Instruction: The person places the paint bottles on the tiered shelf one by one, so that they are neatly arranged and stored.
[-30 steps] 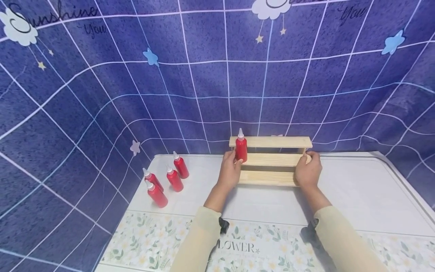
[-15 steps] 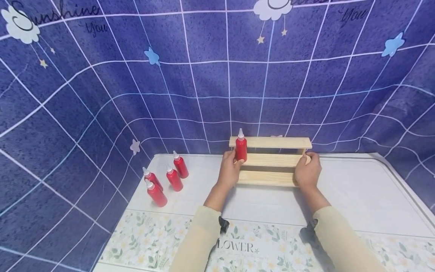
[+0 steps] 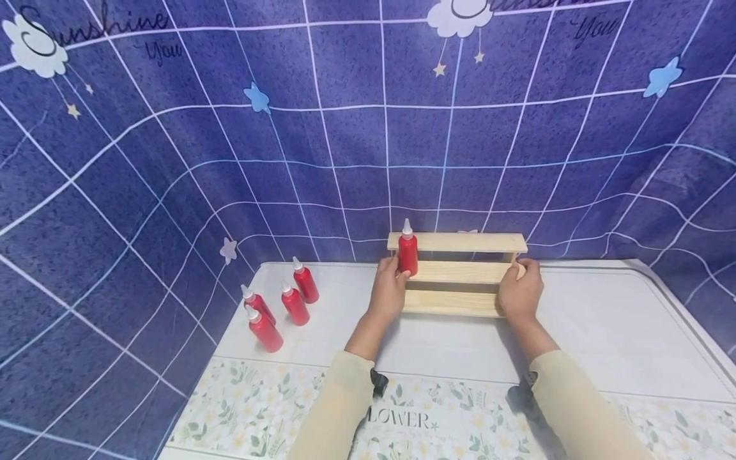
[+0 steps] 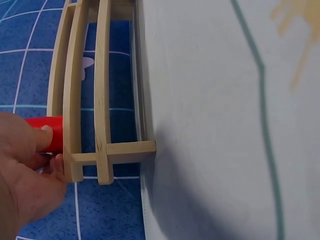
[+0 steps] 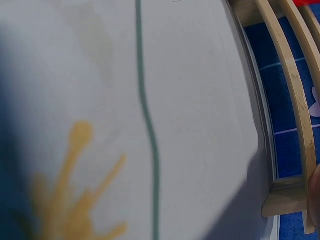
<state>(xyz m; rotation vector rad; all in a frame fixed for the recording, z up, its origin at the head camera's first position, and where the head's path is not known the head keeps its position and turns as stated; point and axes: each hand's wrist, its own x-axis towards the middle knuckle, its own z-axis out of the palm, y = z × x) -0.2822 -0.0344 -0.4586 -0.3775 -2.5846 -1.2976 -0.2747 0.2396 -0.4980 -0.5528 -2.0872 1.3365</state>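
- Taking the wooden rack [image 3: 460, 272] as the clock's centre, with twelve at the blue backdrop [image 3: 345, 160], one red bottle [image 3: 407, 257] stands upright at ten, on the left end of the middle shelf, its white tip rising past the top shelf [image 3: 471, 243].
- The left hand [image 3: 386, 292] sits at nine, fingers curled round the rack's end, thumb against the bottle's base (whether it truly pinches the bottle, I can't tell from here).
- The right hand [image 3: 521, 292] sits at three, fingers wrapped about the other end; its wrist view catches only a sliver of hand.
- Four loose bottles [image 3: 296, 306] stand on the table [image 3: 609, 319] well apart, towards nine.
- The work in hand, I'd judge, is steadying the rack with a bottle aboard. Both ends want even, gentle pressure, so that neither lifts or swings.
- The thumb should stay low on the bottle, since a push near the narrow tip would likely topple it.
- I'd also watch the feet, which sit close to the table's back edge: any shift towards twelve should be small and level.
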